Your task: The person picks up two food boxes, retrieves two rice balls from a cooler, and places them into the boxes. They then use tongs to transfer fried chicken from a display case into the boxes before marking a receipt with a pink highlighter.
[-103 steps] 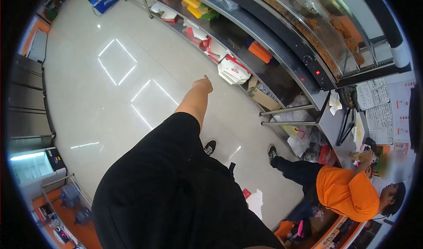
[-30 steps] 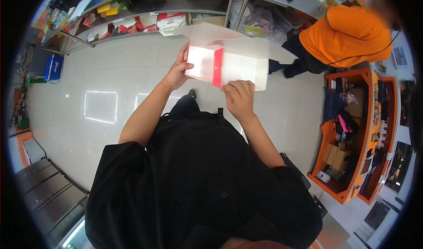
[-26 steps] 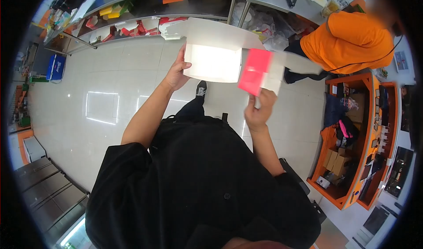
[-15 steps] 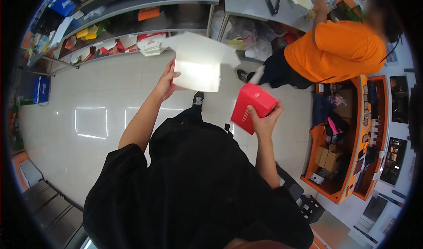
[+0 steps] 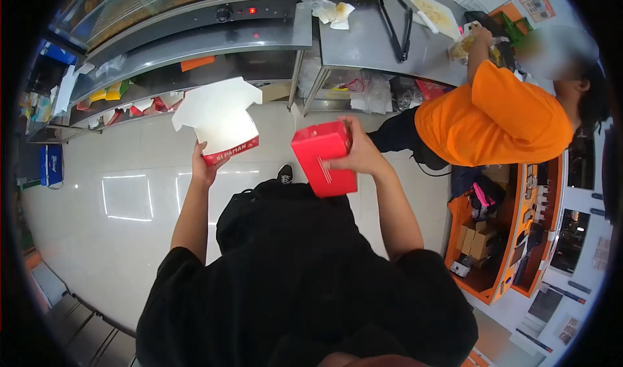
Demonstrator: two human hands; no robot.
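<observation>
My left hand (image 5: 206, 166) grips the near left corner of an open carton (image 5: 224, 123), white inside, with its flaps spread upward and red lettered sides. In my right hand (image 5: 357, 149) is a closed red box (image 5: 322, 159) with thin white lines on its face, fingers wrapped round its right side and top edge. The two boxes are apart, both held in front of my body above the tiled floor.
A steel table (image 5: 357, 39) carries black tongs (image 5: 397, 33), a pan and a cutting board (image 5: 431, 13). A co-worker in an orange shirt (image 5: 493, 117) stands at its right. Beyond the open carton is a steel shelf (image 5: 195, 36); an orange cabinet (image 5: 496, 289) stands right.
The open carton has moved left and down, its red lettered side now showing. The red box has shifted left and turned more upright. The steel table and shelf appear nearer.
</observation>
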